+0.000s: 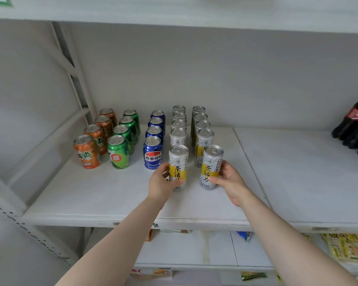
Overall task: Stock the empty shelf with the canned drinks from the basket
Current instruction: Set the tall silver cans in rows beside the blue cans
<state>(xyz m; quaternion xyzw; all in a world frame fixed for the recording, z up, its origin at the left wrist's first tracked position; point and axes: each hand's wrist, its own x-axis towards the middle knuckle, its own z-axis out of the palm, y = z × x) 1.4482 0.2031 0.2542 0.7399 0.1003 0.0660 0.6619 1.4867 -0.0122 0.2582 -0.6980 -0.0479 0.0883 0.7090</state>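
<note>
Rows of cans stand on the white shelf point(112, 195): orange cans point(86, 152), green cans point(118, 152), blue cola cans point(152, 152), and two rows of tall white-and-yellow tea cans point(204, 141). My left hand point(161, 182) grips the front tea can of the left row point(178, 159), which stands upright on the shelf. Around the front tea can of the right row point(212, 162), also upright, my right hand point(230, 180) is closed. The basket is out of view.
Dark cola bottles point(354, 129) stand in a pack at the shelf's far right. A slanted shelf upright point(70, 65) rises at the left. The lower shelf point(194, 250) holds snack packets point(345, 246). Another shelf board point(174, 9) hangs overhead.
</note>
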